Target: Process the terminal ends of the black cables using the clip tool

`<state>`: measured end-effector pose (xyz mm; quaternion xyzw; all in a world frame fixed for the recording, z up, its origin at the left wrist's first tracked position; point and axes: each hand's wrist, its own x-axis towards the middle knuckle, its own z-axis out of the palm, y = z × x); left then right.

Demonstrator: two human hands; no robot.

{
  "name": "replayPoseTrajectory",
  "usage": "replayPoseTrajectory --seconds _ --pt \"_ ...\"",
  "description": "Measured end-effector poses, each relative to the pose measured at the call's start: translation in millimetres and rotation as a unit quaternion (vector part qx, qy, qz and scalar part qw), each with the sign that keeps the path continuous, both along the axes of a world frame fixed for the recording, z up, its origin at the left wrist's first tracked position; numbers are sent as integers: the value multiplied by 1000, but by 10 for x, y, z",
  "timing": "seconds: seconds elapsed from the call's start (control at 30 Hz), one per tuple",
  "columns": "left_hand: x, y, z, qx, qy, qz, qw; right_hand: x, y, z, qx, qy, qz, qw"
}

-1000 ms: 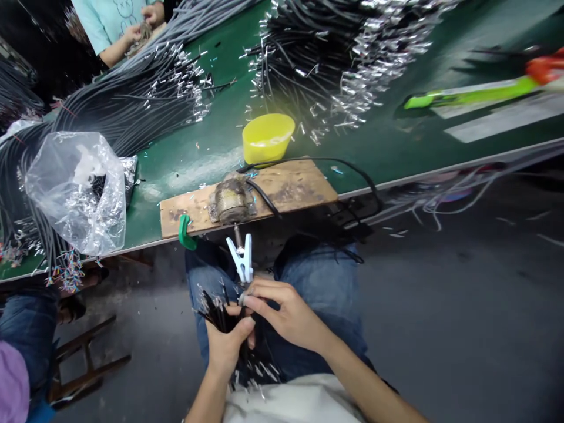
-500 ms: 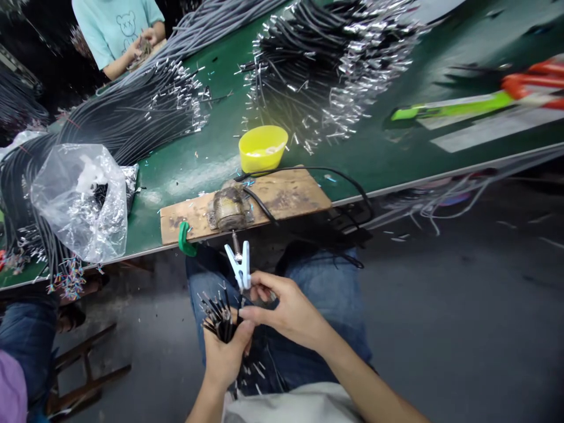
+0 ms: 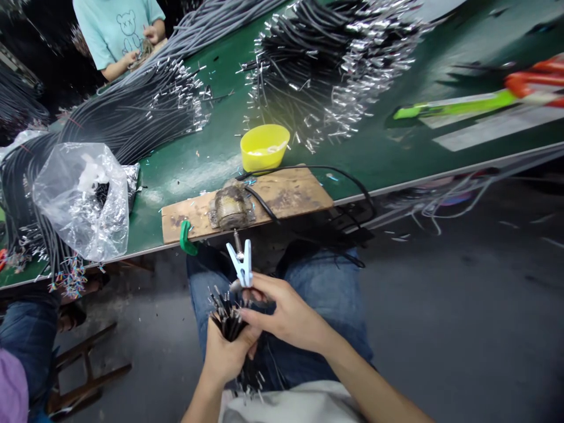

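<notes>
A bundle of black cables [image 3: 231,323] with bare, silvery wire ends pointing up is wrapped in my left hand [image 3: 227,355], above my lap. My right hand [image 3: 282,308] comes in from the right with curled fingers. Its thumb touches the cable tips, and its index finger lies at the lower end of a light blue clothespin [image 3: 241,264]; what the fingers pinch, if anything, is hidden. That clothespin is on the metal shaft [image 3: 237,239] of a small, worn motor [image 3: 231,207], fixed on a wooden board [image 3: 291,194] at the table's edge.
A yellow bowl [image 3: 264,154] stands behind the board, and a green clamp [image 3: 187,238] grips its left end. Cable piles [image 3: 308,64], a clear plastic bag [image 3: 83,205] and orange-handled tools [image 3: 533,79] lie on the green table [image 3: 365,164]. Across it, a person [image 3: 118,35] works with both hands.
The cable bundle and my left hand have shifted slightly right and closer to my right hand. A single cable that stood apart below the clothespin no longer shows separately.
</notes>
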<state>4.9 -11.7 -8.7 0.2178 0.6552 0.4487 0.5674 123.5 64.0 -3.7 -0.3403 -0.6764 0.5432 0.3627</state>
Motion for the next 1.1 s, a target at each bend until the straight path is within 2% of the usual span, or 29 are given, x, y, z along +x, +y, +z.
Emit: replayPoseTrajectory --seconds 0.13,0.2,0.33,0.4,0.47,0.53,0.63,0.7,0.73,0.8,0.97,1.1 --pt "-8 -8 -35 25 -29 -19 999 49 36 -7 -17 21 30 999" --pt "-19 4 -51 33 -27 -5 999 54 30 9 -11 31 14 999" --pt "-41 47 -56 59 -5 33 998 -28 -45 25 16 45 -116 992" --pt "-32 63 -44 72 2 47 996 -100 -95 1 6 80 -172 982" --pt "-10 75 -26 83 2 56 995 -167 -137 -33 -49 139 -185 972" --pt "12 86 -6 92 -1 58 994 -213 -158 -54 -153 218 -152 952" --pt "29 108 22 98 -8 48 994 -230 -148 -36 -336 331 -50 881" --pt "33 124 38 98 -13 38 994 -212 -122 -15 -406 364 -6 838" --pt "34 130 44 96 -16 34 995 -197 -108 -12 -418 367 3 831" --pt "37 139 53 91 -23 26 995 -162 -83 -26 -401 349 -5 847" --pt "31 151 67 73 -15 21 997 -61 -39 -64 -242 241 -96 935" --pt "27 155 111 84 45 41 995 -8 -1 18 -141 175 -78 971"
